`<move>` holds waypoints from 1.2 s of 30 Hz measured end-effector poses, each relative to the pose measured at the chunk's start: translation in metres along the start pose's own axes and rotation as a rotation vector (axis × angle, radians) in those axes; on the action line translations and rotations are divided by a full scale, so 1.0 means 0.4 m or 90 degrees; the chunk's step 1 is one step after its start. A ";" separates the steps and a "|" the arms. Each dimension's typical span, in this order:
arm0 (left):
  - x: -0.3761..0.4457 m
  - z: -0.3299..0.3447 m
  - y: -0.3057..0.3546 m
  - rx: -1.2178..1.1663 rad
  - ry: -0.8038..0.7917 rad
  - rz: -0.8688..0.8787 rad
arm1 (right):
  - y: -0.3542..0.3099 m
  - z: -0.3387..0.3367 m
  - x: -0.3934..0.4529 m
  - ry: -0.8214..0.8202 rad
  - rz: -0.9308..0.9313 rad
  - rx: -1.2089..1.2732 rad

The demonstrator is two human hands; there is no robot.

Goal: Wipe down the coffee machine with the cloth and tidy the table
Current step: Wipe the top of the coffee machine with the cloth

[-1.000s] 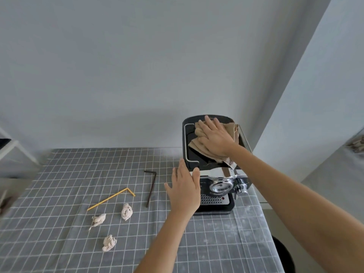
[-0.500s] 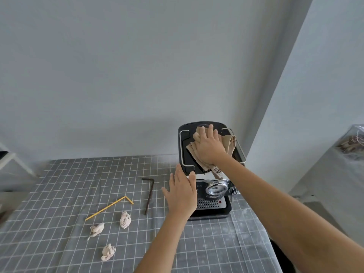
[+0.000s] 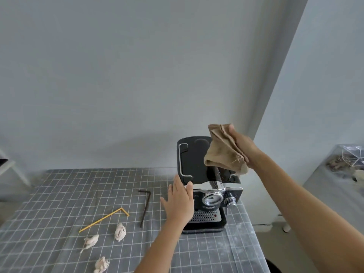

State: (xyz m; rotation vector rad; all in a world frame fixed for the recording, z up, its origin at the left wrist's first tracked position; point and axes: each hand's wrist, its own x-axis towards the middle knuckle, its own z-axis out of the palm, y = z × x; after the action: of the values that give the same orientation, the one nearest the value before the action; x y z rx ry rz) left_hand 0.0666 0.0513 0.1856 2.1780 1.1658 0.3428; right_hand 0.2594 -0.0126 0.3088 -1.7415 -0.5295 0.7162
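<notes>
Here, items run from largest to smallest.

1. Table under a grey cloth ruled with a white grid (image 3: 49, 196): it lies beneath both hands. Left of the left hand is bare grid, giving room to sweep; the near-right edge falls away below the right forearm.

2. Black and chrome coffee machine with a round gauge (image 3: 209, 186): it stands at the table's far right corner, close to the wall, so there seems little room behind it. Its dark top lies directly under the raised right hand.

3. Crumpled tan cloth (image 3: 222, 154): pinched and lifted clear of the machine's top, hanging in folds, probably to be re-gathered or moved to another face.

4. Right hand (image 3: 241, 146): fingers closed on the cloth's upper edge, above the machine's right side.

5. Left hand (image 3: 180, 201): flat and spread, gripping nothing, pressed against the machine's left front corner, apparently steadying it against the wiping.

6. Dark L-shaped metal key (image 3: 144, 207): just left of the left hand.

7. Bent yellow straw (image 3: 104, 218): farther left.

8. Three pale paper wads (image 3: 120, 232): nearest the wearer, left of the left forearm, awaiting tidying.
</notes>
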 end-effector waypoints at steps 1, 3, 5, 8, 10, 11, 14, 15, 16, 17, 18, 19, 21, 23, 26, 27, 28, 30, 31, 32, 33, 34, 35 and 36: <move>-0.001 0.001 0.000 -0.001 0.000 0.000 | 0.021 0.013 0.020 0.043 -0.014 -0.168; -0.001 0.002 -0.001 -0.001 0.003 0.002 | 0.087 0.057 0.042 0.079 -0.111 -0.480; 0.001 0.004 -0.002 0.002 0.009 0.004 | 0.153 0.102 0.054 0.015 -0.185 -0.605; 0.003 0.007 -0.003 -0.010 0.014 0.005 | 0.184 0.155 0.060 -0.020 -0.170 -0.671; 0.007 0.010 -0.007 -0.012 0.009 0.008 | 0.169 0.175 0.074 0.000 -0.170 -0.697; 0.011 0.013 -0.009 -0.013 0.008 0.009 | 0.159 0.186 0.083 0.009 -0.167 -0.714; 0.017 0.023 -0.010 -0.024 0.017 0.016 | 0.140 0.219 0.122 0.051 -0.118 -0.725; 0.015 0.024 -0.010 -0.024 0.020 0.018 | 0.136 0.231 0.125 0.075 -0.101 -0.732; 0.012 0.025 -0.011 -0.023 0.024 0.018 | 0.137 0.242 0.126 0.098 -0.090 -0.732; 0.009 0.024 -0.012 -0.019 0.026 0.016 | 0.139 0.250 0.121 0.117 -0.086 -0.726; 0.007 0.022 -0.011 -0.014 0.026 0.014 | 0.147 0.253 0.114 0.134 -0.096 -0.721; 0.005 0.021 -0.009 -0.010 0.025 0.011 | 0.154 0.254 0.101 0.148 -0.108 -0.716; 0.005 0.019 -0.003 -0.009 0.017 0.003 | 0.179 0.249 0.082 0.169 -0.133 -0.716; 0.007 0.019 -0.002 -0.006 0.018 -0.001 | 0.206 0.246 0.062 0.186 -0.157 -0.734; 0.008 0.020 -0.005 -0.012 0.030 0.000 | 0.245 0.232 0.021 0.183 -0.183 -0.760; 0.008 0.019 -0.006 -0.015 0.035 -0.002 | 0.253 0.227 0.000 0.184 -0.193 -0.751; 0.007 0.018 -0.005 -0.017 0.036 -0.006 | 0.260 0.218 -0.022 0.185 -0.206 -0.730; 0.006 0.017 -0.001 -0.014 0.028 -0.015 | 0.250 0.211 -0.083 0.171 -0.184 -0.680; 0.006 0.016 0.000 -0.010 0.023 -0.021 | 0.237 0.206 -0.113 0.159 -0.160 -0.636; 0.005 0.015 0.001 -0.005 0.018 -0.025 | 0.223 0.194 -0.140 0.148 -0.140 -0.578; 0.004 0.013 0.002 -0.002 0.013 -0.027 | 0.216 0.177 -0.164 0.145 -0.142 -0.512; 0.002 0.012 0.002 0.001 0.008 -0.024 | 0.194 0.155 -0.187 0.119 -0.126 -0.481; 0.001 0.010 0.002 0.005 0.002 -0.020 | 0.169 0.121 -0.199 0.084 -0.107 -0.457; 0.001 0.008 0.002 0.007 -0.003 -0.016 | 0.131 0.088 -0.217 0.050 -0.089 -0.427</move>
State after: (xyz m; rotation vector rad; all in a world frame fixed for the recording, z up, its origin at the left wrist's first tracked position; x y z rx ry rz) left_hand 0.0689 0.0500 0.1834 2.1714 1.1942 0.3218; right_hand 0.1726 -0.0610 0.2688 -2.3078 -0.8971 0.3834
